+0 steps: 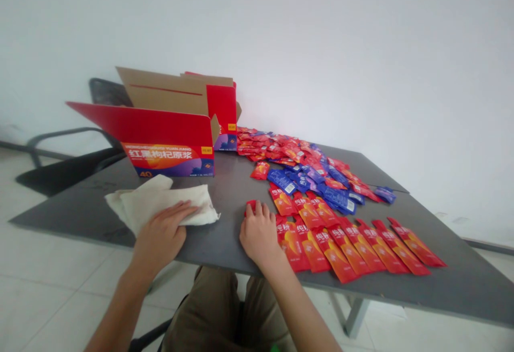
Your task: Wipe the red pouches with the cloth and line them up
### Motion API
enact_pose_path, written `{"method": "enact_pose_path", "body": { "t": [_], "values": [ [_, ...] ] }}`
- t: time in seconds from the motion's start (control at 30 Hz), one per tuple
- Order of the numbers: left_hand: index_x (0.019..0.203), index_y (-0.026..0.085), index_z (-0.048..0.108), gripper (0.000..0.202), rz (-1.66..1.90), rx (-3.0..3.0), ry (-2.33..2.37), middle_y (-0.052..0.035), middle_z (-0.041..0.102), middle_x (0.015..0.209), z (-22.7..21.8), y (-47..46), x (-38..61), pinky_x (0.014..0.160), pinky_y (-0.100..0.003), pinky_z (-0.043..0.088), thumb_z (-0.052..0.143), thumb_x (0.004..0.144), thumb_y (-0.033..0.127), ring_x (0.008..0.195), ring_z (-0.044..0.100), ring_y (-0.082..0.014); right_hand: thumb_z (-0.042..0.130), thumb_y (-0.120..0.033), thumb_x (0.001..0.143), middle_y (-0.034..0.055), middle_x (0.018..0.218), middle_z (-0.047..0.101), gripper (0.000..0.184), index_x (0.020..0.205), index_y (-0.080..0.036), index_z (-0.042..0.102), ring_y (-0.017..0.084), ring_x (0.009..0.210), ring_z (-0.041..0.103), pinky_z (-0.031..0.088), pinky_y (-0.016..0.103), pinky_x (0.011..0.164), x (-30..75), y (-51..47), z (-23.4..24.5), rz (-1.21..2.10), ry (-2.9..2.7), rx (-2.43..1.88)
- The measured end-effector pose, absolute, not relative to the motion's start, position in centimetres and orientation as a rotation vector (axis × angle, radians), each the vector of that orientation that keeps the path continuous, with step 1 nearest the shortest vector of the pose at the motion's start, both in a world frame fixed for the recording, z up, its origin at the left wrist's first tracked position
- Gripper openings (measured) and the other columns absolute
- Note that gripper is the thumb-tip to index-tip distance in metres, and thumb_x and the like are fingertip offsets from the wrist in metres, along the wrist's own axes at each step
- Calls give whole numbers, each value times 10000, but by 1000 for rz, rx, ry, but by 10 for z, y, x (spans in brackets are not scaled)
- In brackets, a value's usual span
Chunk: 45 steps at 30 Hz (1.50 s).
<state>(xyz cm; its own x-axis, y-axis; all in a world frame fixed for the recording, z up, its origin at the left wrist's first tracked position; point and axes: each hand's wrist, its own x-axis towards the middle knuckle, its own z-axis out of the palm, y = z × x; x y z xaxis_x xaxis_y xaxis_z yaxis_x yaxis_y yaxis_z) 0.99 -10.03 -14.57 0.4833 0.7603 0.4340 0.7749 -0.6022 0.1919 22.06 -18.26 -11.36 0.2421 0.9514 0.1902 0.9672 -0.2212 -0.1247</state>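
My left hand (160,234) lies flat, fingers spread, on a folded white cloth (160,199) near the table's front left. My right hand (259,231) rests palm down on a red sachet (251,206), whose top edge shows past my fingertips. To its right, red sachets (353,247) lie side by side in a row along the front edge. A second short row (307,207) sits just behind. Further back a loose heap of red and blue sachets (305,167) spreads across the table.
An open red cardboard box (168,143) with raised flaps stands at the back left of the grey table (461,282). A dark chair (72,159) sits behind the table on the left. A white wall runs behind.
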Motion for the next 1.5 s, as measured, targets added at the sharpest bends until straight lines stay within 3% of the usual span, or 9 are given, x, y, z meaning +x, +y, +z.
{"method": "enact_pose_path", "body": {
  "t": [0.23,0.43,0.8,0.97,1.2,1.3,1.37,1.5],
  "values": [
    [1259,200,619,581,-748,-2708,-1379,-41,610,1310,-146,-99,9,1105,-399,373,381,737,107,1264,521,-224,368,-195,904,243,1454,408,520,1391,-31,444,384,1344,367,360,560,1032,208,-199,-119,-67,-1763,-2348],
    [1257,205,619,573,-732,-2696,-1386,-34,604,1316,-148,-99,9,1113,-392,361,379,748,99,1272,513,-212,363,-160,890,257,1470,372,555,1418,10,390,365,1386,318,236,552,1127,207,-200,-123,-65,-1749,-2361],
    [1232,196,640,569,-797,-2711,-1384,-45,615,1302,-146,-100,10,1109,-404,370,390,733,82,1257,529,-223,372,-156,895,234,1485,361,543,1421,-21,403,355,1374,348,318,514,1102,209,-204,-119,-35,-1760,-2328],
    [1243,191,633,578,-792,-2717,-1395,-50,613,1304,-145,-101,11,1108,-415,373,386,733,78,1264,523,-223,358,-108,893,206,1493,366,513,1395,-52,448,288,1397,332,344,422,1106,216,-207,-107,-72,-1730,-2241],
    [1207,191,656,555,-825,-2717,-1394,-43,617,1300,-144,-102,12,1107,-391,377,386,736,75,1258,530,-210,389,-179,914,164,1379,528,430,1304,-88,547,259,1306,466,395,379,1062,257,-226,-78,-194,-1713,-2116],
    [1203,194,657,552,-840,-2727,-1386,-40,622,1294,-144,-101,12,1108,-391,378,392,734,72,1257,531,-211,381,-237,936,128,1103,696,396,1271,-164,580,248,998,665,499,332,831,272,-217,-66,-120,-1700,-2237],
    [1213,199,650,562,-822,-2730,-1389,-37,616,1302,-144,-101,11,1112,-397,371,388,734,67,1261,526,-208,367,-252,947,105,939,728,396,1284,-223,572,247,869,696,488,316,729,280,-195,-61,-68,-1739,-2359],
    [1239,205,633,579,-802,-2740,-1400,-42,611,1307,-144,-101,11,1106,-414,375,389,732,70,1262,525,-214,402,-177,923,132,1047,706,445,1352,-244,503,268,987,675,477,334,779,293,-128,-60,-46,-1785,-2442]
  ]
}}
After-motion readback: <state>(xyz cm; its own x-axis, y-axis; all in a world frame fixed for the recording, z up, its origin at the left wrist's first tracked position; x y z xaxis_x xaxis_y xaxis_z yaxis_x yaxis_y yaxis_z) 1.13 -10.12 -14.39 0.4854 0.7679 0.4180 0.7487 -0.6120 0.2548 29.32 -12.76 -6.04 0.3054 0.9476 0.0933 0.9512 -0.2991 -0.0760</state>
